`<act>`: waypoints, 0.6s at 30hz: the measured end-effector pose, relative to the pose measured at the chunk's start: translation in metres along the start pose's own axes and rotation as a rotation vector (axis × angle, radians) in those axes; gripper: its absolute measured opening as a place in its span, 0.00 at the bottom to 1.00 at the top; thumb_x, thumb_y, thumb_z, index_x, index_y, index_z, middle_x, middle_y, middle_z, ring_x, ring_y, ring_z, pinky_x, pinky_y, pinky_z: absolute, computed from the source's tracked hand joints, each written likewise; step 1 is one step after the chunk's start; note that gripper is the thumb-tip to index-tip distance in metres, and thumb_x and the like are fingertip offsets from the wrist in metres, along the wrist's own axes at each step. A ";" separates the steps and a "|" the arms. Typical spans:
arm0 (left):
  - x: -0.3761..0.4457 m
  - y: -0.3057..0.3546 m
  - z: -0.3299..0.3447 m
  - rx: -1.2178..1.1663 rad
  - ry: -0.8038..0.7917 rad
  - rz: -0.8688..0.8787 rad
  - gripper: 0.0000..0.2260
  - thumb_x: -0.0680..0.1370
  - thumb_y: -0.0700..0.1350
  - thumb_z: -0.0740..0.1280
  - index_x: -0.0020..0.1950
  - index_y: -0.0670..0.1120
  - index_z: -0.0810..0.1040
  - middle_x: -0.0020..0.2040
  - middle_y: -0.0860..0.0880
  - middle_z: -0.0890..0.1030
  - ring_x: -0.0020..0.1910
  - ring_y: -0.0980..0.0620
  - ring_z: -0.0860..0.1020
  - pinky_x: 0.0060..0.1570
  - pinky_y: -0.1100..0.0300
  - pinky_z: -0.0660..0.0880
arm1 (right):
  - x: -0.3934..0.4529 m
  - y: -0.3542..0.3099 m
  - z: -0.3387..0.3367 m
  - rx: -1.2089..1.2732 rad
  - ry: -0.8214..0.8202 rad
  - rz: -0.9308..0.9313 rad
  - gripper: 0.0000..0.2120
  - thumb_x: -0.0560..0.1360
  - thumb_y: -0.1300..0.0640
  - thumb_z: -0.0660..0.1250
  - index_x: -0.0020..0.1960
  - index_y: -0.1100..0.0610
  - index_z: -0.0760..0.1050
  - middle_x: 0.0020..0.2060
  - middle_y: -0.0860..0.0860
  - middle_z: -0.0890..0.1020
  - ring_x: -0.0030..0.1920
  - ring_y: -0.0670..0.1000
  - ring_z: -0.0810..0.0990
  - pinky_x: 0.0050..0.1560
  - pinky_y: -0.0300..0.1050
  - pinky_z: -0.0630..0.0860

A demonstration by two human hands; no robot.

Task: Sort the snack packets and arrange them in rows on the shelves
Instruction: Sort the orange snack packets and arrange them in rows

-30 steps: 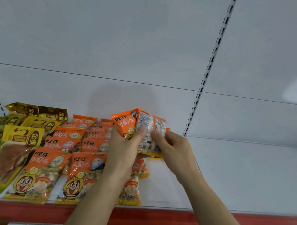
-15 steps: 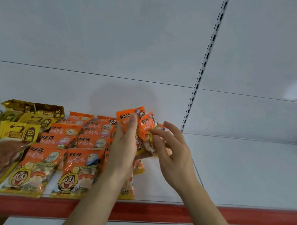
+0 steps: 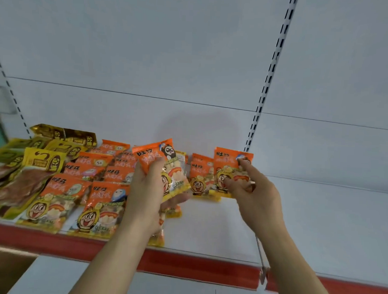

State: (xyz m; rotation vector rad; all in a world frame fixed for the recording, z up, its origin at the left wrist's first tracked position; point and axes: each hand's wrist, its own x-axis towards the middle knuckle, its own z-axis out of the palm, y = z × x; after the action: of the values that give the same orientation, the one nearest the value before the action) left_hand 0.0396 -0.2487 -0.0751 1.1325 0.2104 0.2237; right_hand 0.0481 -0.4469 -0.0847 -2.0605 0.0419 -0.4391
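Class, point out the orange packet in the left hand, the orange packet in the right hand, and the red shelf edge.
left-hand orange packet (image 3: 163,167), head view, front face
right-hand orange packet (image 3: 226,165), head view, upper front
red shelf edge (image 3: 196,268), head view, front strip

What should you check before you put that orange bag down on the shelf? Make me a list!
1. Right hand has hold of the orange snack packet: ok.
2. Left hand keeps hold of its stack of orange snack packets: ok.
3. Bare white shelf to the right of the packets: ok.
4. Held packet faces front, print upright: ok.
5. Another orange packet lying just behind it to line up with: ok.
6. How many packets the left hand holds: cannot tell.
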 end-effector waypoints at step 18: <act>-0.013 0.017 -0.023 0.083 -0.153 0.027 0.09 0.81 0.50 0.69 0.59 0.48 0.81 0.48 0.45 0.88 0.43 0.42 0.87 0.31 0.50 0.83 | -0.017 -0.008 0.055 -0.614 -0.101 -0.122 0.25 0.82 0.41 0.57 0.76 0.47 0.65 0.71 0.54 0.69 0.69 0.57 0.66 0.66 0.53 0.69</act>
State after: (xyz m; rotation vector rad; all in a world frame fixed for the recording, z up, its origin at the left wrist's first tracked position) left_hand 0.0200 -0.2260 -0.0687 1.2299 0.0689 0.1529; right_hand 0.0485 -0.3931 -0.1074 -2.6981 -0.0129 -0.4312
